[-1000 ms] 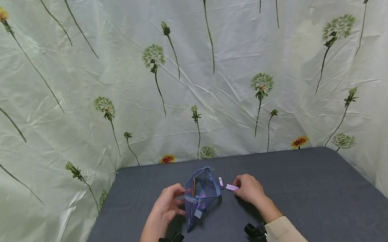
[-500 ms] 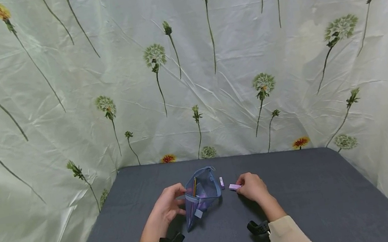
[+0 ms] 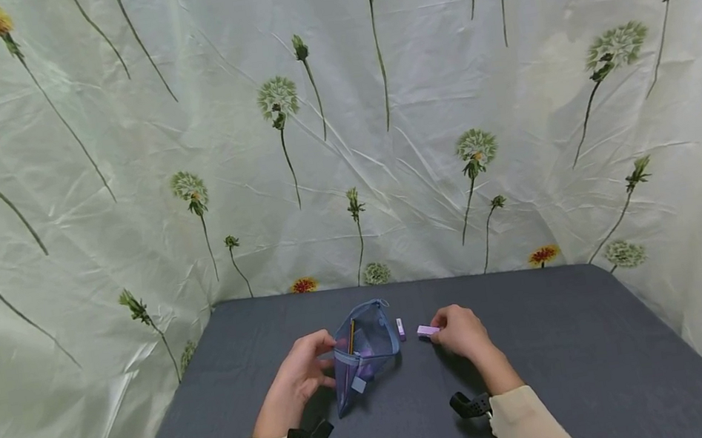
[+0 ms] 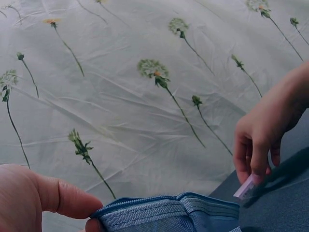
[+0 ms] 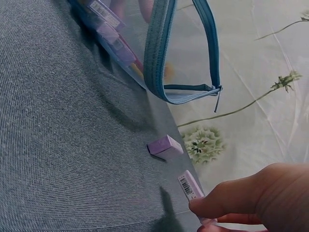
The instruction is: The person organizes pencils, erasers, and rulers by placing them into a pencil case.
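A blue mesh zip pouch [image 3: 377, 339] stands unzipped on the table, its mouth spread wide. My left hand [image 3: 305, 371] pinches the pouch's left rim between thumb and fingers, as the left wrist view shows closely. To the right of the pouch, my right hand [image 3: 461, 331] pinches a small lilac-and-white eraser [image 5: 189, 186] with a barcode, held just above the table. A second lilac eraser [image 5: 165, 147] lies between that hand and the pouch. Inside the pouch are a yellow-orange pencil [image 3: 351, 336] and purple packaged items [image 5: 105, 17], partly blurred by the mesh.
A dark grey cloth covers the table [image 3: 578, 351]. Behind it and along both sides hangs a pale curtain [image 3: 414, 188] printed with dandelions. A small white tag [image 3: 359, 385] hangs from the pouch's front.
My right hand has moved a little to the right and slightly farther from me, carrying the eraser away from the pouch. The left hand and pouch stay in place.
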The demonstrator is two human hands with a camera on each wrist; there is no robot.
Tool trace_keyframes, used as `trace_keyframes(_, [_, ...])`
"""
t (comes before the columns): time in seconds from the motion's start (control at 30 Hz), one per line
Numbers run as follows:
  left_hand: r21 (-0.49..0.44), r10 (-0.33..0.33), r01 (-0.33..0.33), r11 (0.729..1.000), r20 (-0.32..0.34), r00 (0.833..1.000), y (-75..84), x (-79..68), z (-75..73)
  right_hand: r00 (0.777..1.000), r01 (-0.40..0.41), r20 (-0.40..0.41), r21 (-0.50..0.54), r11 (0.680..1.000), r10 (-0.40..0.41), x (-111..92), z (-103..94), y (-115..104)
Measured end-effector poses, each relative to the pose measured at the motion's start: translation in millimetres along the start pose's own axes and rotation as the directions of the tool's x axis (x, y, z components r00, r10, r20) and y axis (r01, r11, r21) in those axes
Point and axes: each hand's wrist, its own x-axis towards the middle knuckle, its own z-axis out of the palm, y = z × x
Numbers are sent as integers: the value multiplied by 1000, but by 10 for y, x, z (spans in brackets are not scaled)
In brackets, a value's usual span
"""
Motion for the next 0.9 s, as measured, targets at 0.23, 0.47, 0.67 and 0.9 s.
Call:
trace_keyframes(0.23, [9,-9,9,1000,-7,1000,-12,-23,-11,1000,16,-5,27,1000,-16,-19,15,-7])
trace_keyframes(0.47, [7,0,0,1000,-10,1000,-2,-15,-21,998,55,-22,55,997,-54,-17,17,-41])
trace_keyframes(0.67, [7,2,-2,1000,-3,1000,12,7,-20,996,89,-36,69,994,-87,-6,-47,-76])
trace_keyframes(0.9, [-3,5,-5,1000,10,1000,4,4,-10,992,119,-56,70,990,-115,19,-121,-79])
